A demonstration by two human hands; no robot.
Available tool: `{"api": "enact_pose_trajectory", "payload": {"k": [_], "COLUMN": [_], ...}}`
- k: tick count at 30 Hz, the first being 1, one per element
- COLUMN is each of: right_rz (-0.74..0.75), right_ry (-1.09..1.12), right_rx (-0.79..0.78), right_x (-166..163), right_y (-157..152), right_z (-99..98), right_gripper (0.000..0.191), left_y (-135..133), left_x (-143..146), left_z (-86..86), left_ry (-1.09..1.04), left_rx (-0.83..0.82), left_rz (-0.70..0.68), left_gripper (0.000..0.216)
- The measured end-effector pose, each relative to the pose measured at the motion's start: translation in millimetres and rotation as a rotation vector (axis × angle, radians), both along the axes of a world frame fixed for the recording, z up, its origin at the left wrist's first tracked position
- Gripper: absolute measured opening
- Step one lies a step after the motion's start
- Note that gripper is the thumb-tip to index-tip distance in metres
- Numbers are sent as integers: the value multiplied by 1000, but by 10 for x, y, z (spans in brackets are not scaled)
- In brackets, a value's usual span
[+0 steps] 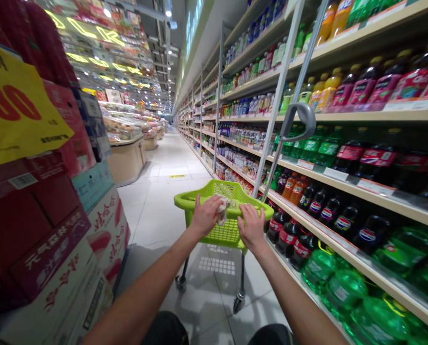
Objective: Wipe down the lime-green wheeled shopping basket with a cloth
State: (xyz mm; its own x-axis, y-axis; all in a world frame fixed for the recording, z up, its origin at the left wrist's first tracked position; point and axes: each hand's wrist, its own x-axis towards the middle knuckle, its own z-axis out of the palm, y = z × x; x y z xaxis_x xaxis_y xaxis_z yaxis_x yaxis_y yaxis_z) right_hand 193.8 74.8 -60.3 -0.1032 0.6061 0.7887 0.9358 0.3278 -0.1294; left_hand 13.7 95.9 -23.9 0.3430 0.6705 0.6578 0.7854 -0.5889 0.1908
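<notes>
Supermarket aisle with tiled floor [163,191]. At centre, the left hand [205,215] is closed on a crumpled cloth [222,211], which is pressed to the near rim of the green basket trolley [185,199]. The right hand [252,226] is laid over the same rim just beside it; its grip underneath cannot be told. One cloth, one trolley, one grey handle [303,117] on two poles and two wheels are counted. No goods are seen in the basket. How much of the rim has been covered by the cloth cannot be judged. Bottle shelves [343,115] are ranged to the right, stacked cartons [56,249] to the left.
</notes>
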Motion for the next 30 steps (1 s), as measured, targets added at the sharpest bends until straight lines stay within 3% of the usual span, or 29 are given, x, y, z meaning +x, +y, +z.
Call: {"api": "enact_pose_trajectory", "payload": {"k": [4,7,13,16,18,22,26,30], "right_rz": [69,101,31,-70,-31,106,180,135], "right_ry": [-40,-23,17,80,83,124,181,215], "right_rx": [-1,10,-62,-97,-93,-62,-74,-101], "right_x": [83,211,517,452,314,159,331,379], "right_y": [33,93,229,181,108,9,43,8], "right_z": [-65,-87,-24,21,24,-19,-22,52], "right_gripper": [42,43,39,41,40,37,36,35], "left_y": [143,168,-50,-204,-297,-404,-382,-379], "left_x": [-448,-592,-175,74,180,184,48,85], "left_z": [103,167,98,38,22,36,24,-18], "left_ry": [-83,-30,-11,-8,5,-5,-102,-142], "left_rx": [-150,-208,-115,-52,-22,-57,-188,-225], "left_rz": [226,248,206,151,72,-99,-143,-166], "left_gripper": [30,29,24,22,22,23,28,32]}}
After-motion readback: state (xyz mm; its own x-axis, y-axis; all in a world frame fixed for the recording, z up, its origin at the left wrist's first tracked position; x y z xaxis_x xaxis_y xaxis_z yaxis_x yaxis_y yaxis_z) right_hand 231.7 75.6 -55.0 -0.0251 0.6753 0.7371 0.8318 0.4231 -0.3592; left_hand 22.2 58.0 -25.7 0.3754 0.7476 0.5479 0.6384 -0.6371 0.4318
